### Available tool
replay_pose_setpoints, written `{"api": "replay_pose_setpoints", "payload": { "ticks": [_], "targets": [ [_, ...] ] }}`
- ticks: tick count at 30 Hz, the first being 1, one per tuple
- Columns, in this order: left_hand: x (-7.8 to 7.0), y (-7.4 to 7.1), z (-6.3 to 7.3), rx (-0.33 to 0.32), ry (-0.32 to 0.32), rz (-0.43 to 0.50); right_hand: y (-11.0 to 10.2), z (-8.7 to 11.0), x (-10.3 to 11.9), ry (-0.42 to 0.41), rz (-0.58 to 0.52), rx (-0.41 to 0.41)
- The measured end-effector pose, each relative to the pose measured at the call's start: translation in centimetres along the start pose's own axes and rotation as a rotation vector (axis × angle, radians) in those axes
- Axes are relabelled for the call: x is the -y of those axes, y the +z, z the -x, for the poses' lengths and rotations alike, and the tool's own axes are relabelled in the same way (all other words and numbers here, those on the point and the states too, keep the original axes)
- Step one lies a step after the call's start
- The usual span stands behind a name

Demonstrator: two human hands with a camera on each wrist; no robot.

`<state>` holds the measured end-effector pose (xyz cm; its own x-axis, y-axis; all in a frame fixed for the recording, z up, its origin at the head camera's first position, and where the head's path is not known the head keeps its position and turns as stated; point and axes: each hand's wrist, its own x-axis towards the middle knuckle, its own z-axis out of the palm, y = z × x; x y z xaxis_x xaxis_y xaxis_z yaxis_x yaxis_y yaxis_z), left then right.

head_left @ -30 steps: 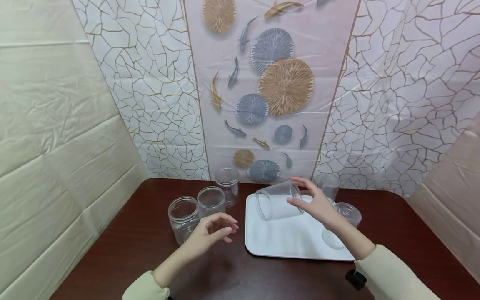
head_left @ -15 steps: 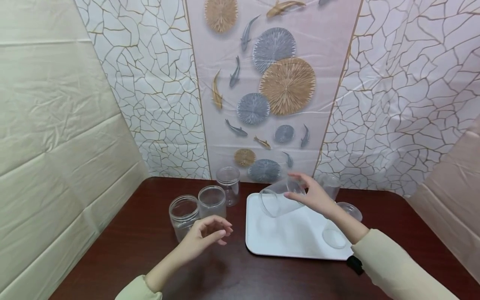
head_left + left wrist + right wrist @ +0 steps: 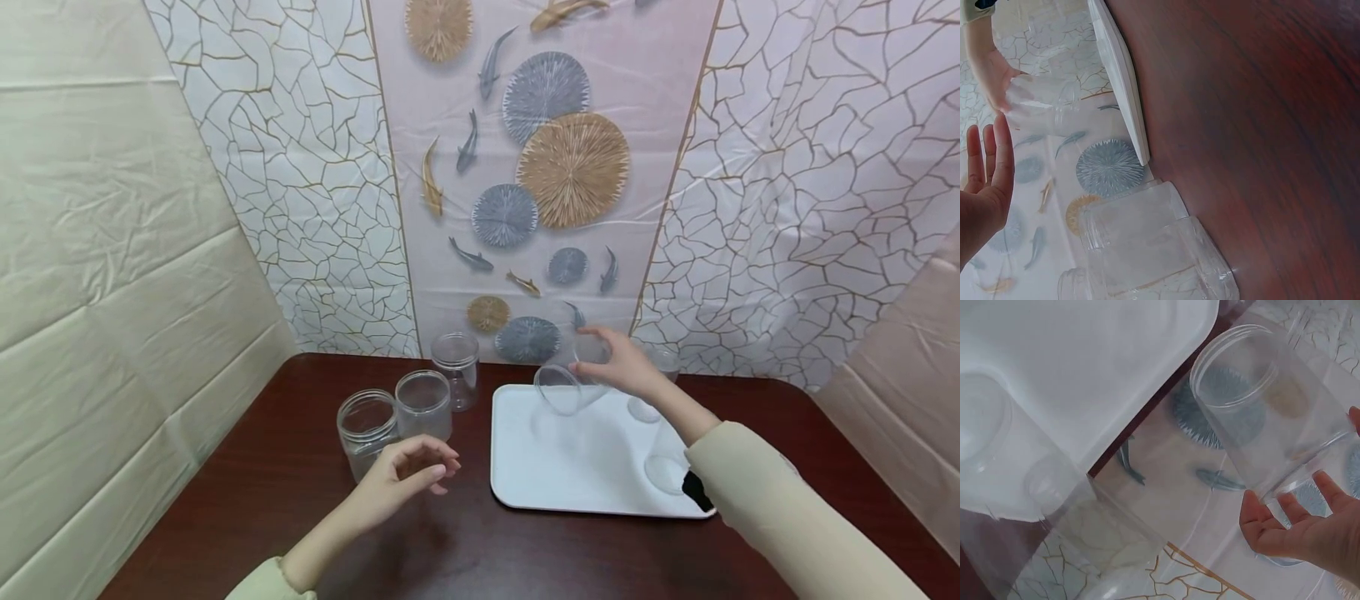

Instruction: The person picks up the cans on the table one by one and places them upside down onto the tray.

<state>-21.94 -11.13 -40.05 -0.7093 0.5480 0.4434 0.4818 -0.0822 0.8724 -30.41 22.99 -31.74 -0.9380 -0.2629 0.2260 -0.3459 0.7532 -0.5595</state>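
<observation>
My right hand [image 3: 618, 364] grips a clear, wide-mouthed jar [image 3: 1272, 406] near its base. The jar is tilted above the back of a white tray [image 3: 525, 487], its mouth facing down toward the near left. Fingers and thumb spread around the base in the right wrist view. My left hand [image 3: 401, 477] hovers over the table with relaxed, slightly bent fingers and holds nothing. Close behind it stand two clear open jars, a left one [image 3: 366, 429] and a middle one [image 3: 423, 404]. A taller clear jar [image 3: 456, 367] stands further back.
Two more clear jars stand at the tray's right side, a near one [image 3: 666, 462] and a far one [image 3: 643, 408], partly hidden by my right forearm. The dark wooden table [image 3: 465, 550] meets a patterned backdrop [image 3: 337, 208] behind.
My right hand has lifted the jar up and back, turning its mouth more toward me. My left hand has drifted slightly left and down.
</observation>
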Motion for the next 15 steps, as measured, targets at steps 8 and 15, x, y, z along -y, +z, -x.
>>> {"api": "replay_pose_setpoints", "payload": {
  "ticks": [8,15],
  "targets": [
    [0.0,-0.1,0.5,0.000,0.010,0.024,0.3,-1.1,0.3,0.109,0.143,-0.041],
    [-0.1,0.1,0.3,0.013,0.002,0.027,1.0,-1.9,0.1,0.298,0.280,-0.081]
  ]
}}
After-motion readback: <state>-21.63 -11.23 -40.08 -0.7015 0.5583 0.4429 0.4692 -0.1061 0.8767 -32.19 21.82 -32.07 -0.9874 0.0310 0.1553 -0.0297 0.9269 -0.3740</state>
